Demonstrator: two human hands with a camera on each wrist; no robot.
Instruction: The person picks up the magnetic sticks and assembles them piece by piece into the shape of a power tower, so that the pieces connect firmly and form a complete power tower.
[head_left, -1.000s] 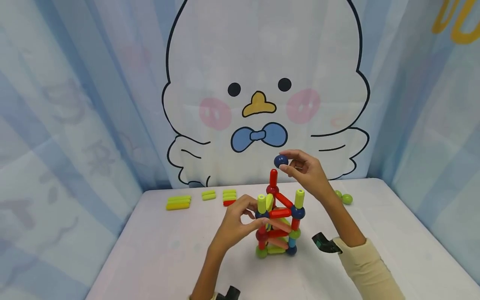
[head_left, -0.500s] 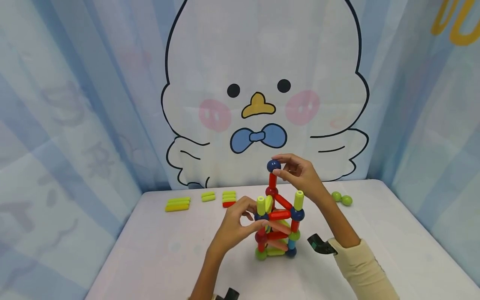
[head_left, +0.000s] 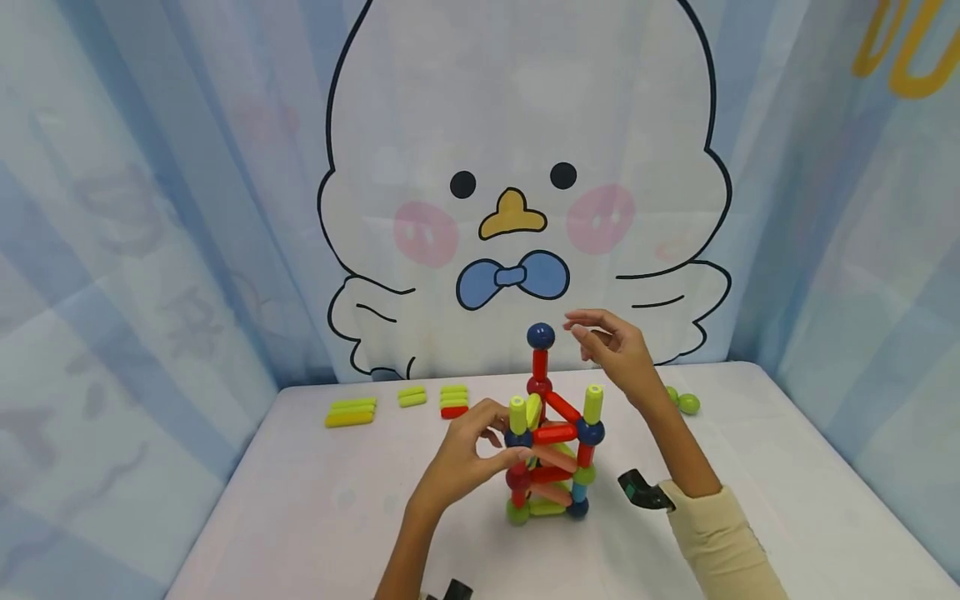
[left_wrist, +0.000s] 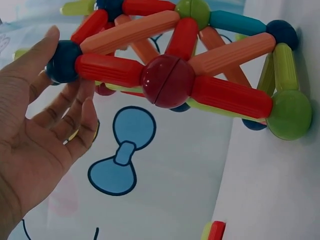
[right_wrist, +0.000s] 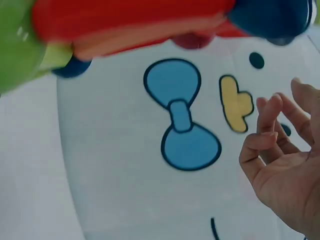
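Note:
A tower of coloured rods and balls (head_left: 551, 433) stands on the table, its lower balls resting on the surface. My left hand (head_left: 467, 458) pinches a dark blue ball (left_wrist: 65, 62) at its left upper corner, thumb on one side and fingers on the other. From that ball a red rod (left_wrist: 111, 69) runs to a dark red ball (left_wrist: 168, 81). At the very top, a navy ball (head_left: 541, 336) sits on an upright red rod (head_left: 540, 364). Just right of it is my right hand (head_left: 617, 354), holding nothing, its fingers loosely bent and apart from the ball.
Yellow-green and yellow rods (head_left: 351, 412) lie at the back left of the table (head_left: 315, 500). Nearer the middle are two short green rods (head_left: 412, 397) and a small stack with a red rod (head_left: 453, 412). Green balls (head_left: 688, 404) lie behind the right forearm. A printed curtain (head_left: 517, 125) hangs behind.
My right hand brought the navy ball left onto the top red rod, let go of it and drew back to the right. The left hand keeps its hold on the corner ball.

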